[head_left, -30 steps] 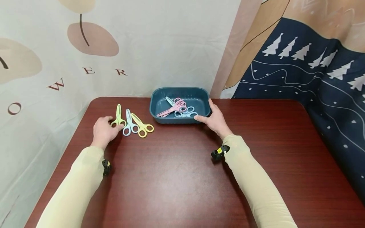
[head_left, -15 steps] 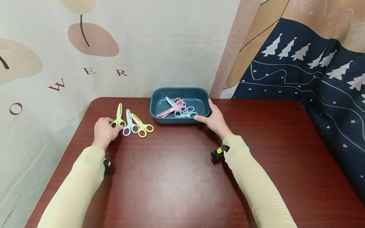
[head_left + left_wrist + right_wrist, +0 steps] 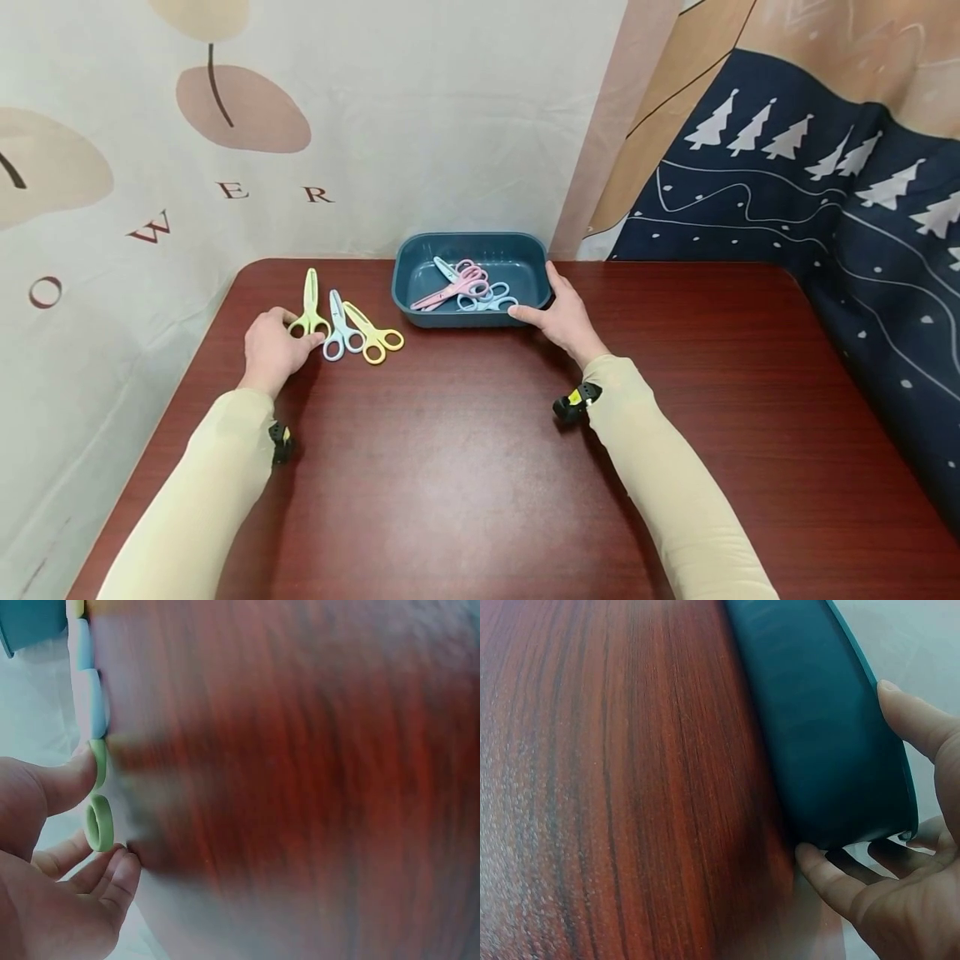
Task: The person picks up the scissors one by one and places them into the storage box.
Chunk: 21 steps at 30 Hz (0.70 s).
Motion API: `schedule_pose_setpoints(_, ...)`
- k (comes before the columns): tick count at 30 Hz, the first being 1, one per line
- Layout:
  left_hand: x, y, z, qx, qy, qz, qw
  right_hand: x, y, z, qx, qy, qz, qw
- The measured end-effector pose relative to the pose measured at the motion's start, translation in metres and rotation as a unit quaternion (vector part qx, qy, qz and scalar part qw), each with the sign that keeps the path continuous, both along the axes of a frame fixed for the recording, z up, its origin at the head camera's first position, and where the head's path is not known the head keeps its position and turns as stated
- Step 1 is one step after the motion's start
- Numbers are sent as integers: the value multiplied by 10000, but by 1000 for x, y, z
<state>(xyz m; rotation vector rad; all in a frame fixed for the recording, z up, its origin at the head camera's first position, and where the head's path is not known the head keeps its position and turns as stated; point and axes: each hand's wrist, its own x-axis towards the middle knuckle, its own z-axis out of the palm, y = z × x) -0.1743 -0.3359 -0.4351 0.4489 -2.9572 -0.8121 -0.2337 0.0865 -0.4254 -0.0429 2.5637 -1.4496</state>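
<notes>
My left hand pinches the handles of the green scissors at the table's left side, thumb on one side and fingertips on the other. In the left wrist view the thumb touches one green handle ring's neighbour. Close to its right lie light blue scissors and yellow scissors, handles toward me. My right hand grips the right end of a dark teal tub, thumb at the front rim, fingers round the side. Inside the tub, pink scissors lie across light blue scissors.
The reddish-brown wooden table extends in front of the tub and off to the right. A pale printed cloth hangs behind it, and a navy cloth with white trees hangs at the right.
The green scissors' blades have shifted slightly away from me, with the left hand still at their handles. The right hand keeps its place on the tub. The head view has tilted a little.
</notes>
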Motion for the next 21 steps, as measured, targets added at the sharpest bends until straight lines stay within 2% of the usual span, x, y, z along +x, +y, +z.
schedule_pose_setpoints(6,1,3,1,75,155,83,9998,0,1,-2,3,29,-15,10000)
schedule_pose_setpoints(16,3,7,4,410,322,403,9978,0,0,-1,8,89,3,10000)
schedule_pose_setpoints(21,4,7,4,413,473,468,9969,-1,1,-2,24,93,25,10000)
